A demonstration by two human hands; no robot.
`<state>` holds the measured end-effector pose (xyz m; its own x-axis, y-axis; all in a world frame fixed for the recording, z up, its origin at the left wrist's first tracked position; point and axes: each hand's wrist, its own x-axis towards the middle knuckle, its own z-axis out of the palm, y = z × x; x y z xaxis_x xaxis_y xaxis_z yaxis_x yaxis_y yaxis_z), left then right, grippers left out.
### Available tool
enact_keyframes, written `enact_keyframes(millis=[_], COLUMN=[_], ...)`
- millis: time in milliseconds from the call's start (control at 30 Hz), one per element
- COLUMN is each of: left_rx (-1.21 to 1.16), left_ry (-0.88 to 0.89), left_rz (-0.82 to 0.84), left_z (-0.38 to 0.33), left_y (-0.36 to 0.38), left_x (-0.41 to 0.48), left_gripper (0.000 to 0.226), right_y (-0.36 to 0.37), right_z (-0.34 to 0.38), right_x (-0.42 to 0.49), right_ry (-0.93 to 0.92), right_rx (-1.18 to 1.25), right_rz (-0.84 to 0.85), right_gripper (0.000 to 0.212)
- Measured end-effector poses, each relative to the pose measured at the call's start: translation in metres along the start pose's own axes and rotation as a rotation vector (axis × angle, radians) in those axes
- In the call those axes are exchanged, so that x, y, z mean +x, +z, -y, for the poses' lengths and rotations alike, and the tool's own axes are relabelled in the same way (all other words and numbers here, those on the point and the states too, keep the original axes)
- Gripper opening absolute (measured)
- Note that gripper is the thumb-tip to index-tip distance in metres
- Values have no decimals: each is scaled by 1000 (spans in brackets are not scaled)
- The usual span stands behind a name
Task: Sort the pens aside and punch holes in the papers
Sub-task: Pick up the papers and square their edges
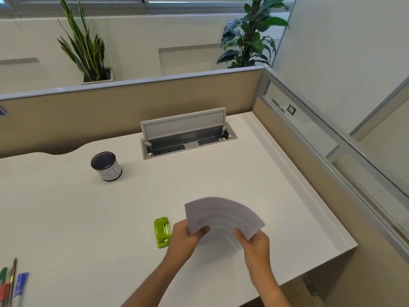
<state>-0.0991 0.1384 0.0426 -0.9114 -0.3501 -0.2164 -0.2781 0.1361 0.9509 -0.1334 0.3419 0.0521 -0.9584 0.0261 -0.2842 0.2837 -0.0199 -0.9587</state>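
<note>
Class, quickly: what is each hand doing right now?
Left hand: closed on the blurred white stack of papers.
Right hand: closed on the same stack.

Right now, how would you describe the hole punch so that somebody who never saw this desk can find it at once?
Look at the white desk, on the near side, where two hands hold a stack of papers. The punch lies flat on the desk just beside the left hand. It is the only bright green thing there, small and boxy, far from the pens and the cup.
</note>
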Motion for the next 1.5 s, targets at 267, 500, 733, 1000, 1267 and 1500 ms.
enact_keyframes(millis=[267,500,733,1000,1267,1500], left_rx=[253,847,922,18,66,18], left_ry=[277,646,567,220,106,104], left_rz=[20,231,146,113,126,58], left_z=[-15,-82,-92,-61,-2,-1], left_y=[-16,-36,-42,-67,-24,-23], left_x=[7,13,24,31,25,19], left_gripper=[16,33,19,13,22,16], right_y=[-31,-70,-85,-106,-99,-112], right_z=[52,118,103,67,-2,24], right_x=[0,6,23,31,40,26], right_ry=[-228,-795,-547,-185,16,-93], right_rx=[-96,-786,-487,-154,-292,-387], right_rz=[-3,74,254,-15,93,80], right_gripper=[34,59,14,30,24,28])
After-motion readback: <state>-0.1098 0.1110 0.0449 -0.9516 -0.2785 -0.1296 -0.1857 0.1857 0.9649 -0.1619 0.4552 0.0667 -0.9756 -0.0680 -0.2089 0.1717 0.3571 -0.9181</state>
